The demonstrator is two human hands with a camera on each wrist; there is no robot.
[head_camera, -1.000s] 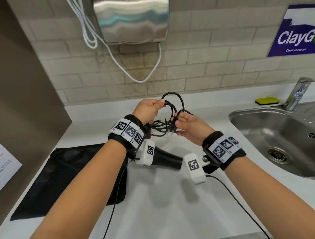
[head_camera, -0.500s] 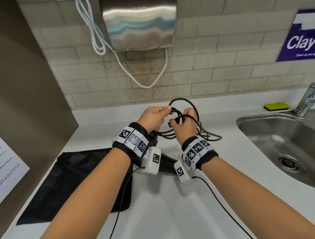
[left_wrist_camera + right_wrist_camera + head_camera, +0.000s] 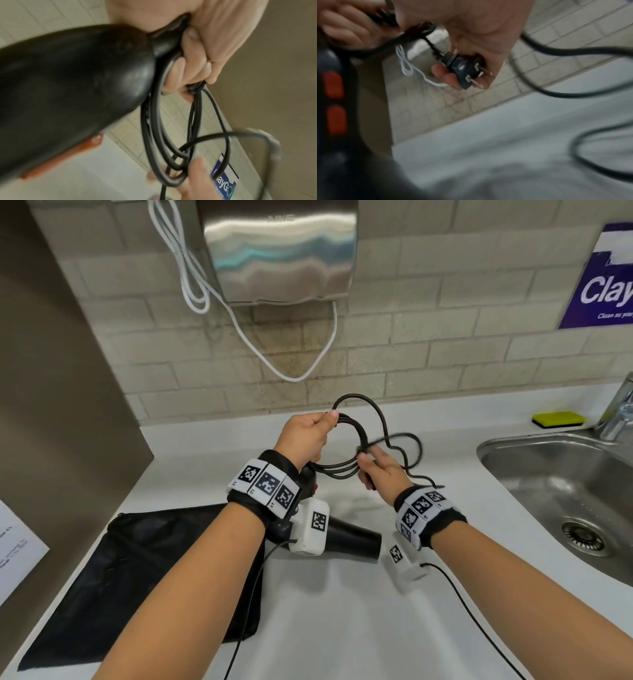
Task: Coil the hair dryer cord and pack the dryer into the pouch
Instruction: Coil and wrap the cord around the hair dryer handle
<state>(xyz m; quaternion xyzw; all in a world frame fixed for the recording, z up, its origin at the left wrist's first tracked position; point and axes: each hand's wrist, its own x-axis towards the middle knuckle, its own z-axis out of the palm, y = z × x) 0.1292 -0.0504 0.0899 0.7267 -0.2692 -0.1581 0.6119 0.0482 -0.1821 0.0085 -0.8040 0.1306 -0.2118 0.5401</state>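
Hair dryer [image 3: 352,537] hangs at frame centre above the white table [image 3: 342,628], cord [image 3: 363,440] looped in the fisted left hand [image 3: 305,436]; pouch [image 3: 137,570] lies lower left. Left wrist view: fingers [image 3: 193,70] curl round the coils. Right wrist view: right hand [image 3: 471,40] pinches the plug [image 3: 465,67].

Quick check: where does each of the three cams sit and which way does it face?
Head: on the head, facing forward and down at the white counter; both forearms, left hand, right hand show.
Left wrist: along the left hand, whose grip is on the black cord loops beside the black hair dryer.
Right wrist: along the right hand, which holds the black plug.
Shared: cord loops in all three views.
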